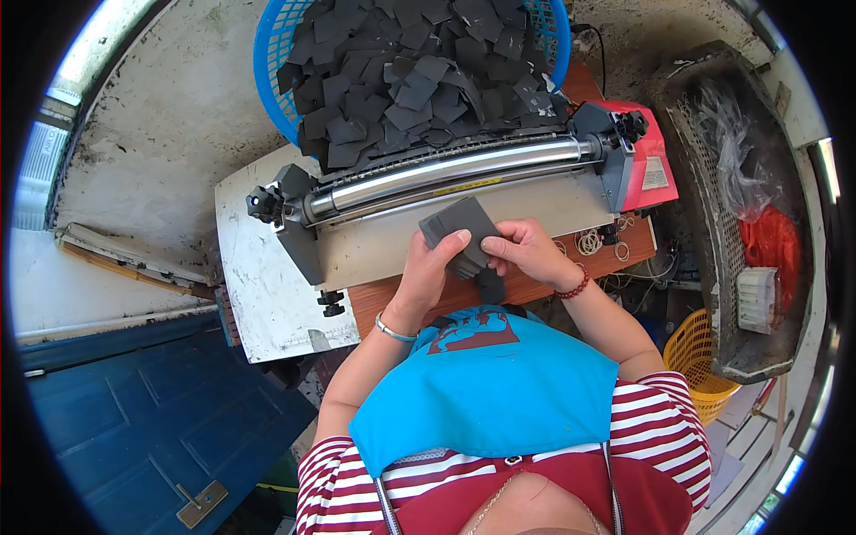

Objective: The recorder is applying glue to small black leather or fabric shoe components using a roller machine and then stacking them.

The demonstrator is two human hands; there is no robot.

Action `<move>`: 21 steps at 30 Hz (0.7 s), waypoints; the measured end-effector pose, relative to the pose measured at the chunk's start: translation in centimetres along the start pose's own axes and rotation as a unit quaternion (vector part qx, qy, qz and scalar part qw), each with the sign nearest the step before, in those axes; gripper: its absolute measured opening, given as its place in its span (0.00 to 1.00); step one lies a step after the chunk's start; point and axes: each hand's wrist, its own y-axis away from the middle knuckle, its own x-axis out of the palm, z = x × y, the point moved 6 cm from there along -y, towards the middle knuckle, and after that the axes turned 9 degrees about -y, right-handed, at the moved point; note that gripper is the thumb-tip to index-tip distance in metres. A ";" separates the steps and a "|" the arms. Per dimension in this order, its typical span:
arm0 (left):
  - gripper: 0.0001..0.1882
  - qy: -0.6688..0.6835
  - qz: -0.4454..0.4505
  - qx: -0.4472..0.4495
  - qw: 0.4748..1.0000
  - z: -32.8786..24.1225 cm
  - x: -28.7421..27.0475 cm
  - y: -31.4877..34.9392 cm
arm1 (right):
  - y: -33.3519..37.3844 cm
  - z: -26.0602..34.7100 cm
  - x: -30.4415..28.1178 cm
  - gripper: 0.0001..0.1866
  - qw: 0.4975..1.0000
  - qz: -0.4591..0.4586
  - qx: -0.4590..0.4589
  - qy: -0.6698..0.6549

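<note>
Between my two hands is a stack of thin dark grey square pieces (462, 220), just in front of a roller machine (455, 178). My left hand (432, 266) grips the stack's left side, its thumb lying on top. At the right edge, my right hand (532, 253) pinches the pieces between thumb and fingers. Some lower pieces fan out beneath the stack toward me. The machine has a long shiny steel roller, black knobs at both ends and a red cover (654, 160) on the right.
Behind the roller, a blue basket (265, 67) is heaped with similar dark pieces. Rubber bands (589, 241) lie at the right of the wooden tabletop (392, 292). A dark trough (758, 357) holding clear and red plastic bags stands at right, above a yellow basket (691, 352). A blue door (134, 419) is at left.
</note>
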 end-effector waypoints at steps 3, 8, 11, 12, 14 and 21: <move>0.11 0.063 0.038 -0.029 0.997 -0.2 0.8 0.3 | 0.9 -1.5 -0.1 0.11 0.983 -0.008 0.055 -0.176; 0.11 0.010 -0.019 -0.028 0.999 0.6 0.6 0.4 | 1.6 -1.1 0.5 0.11 0.971 0.000 0.041 -0.237; 0.10 -0.331 -0.073 0.093 0.936 -0.6 -0.2 0.5 | 1.8 0.6 -0.1 0.11 0.994 -0.086 -0.051 0.054; 0.10 -0.332 -0.074 0.090 0.936 -0.6 -0.1 0.4 | 1.8 0.6 0.0 0.11 0.994 -0.085 -0.048 0.051; 0.10 -0.247 -0.103 0.083 0.960 -0.7 -0.1 0.7 | 2.3 1.8 0.7 0.15 0.954 -0.122 -0.156 0.224; 0.08 0.026 -0.042 -0.026 0.998 0.4 0.9 0.2 | 1.4 -1.2 0.1 0.12 0.988 -0.079 0.003 -0.131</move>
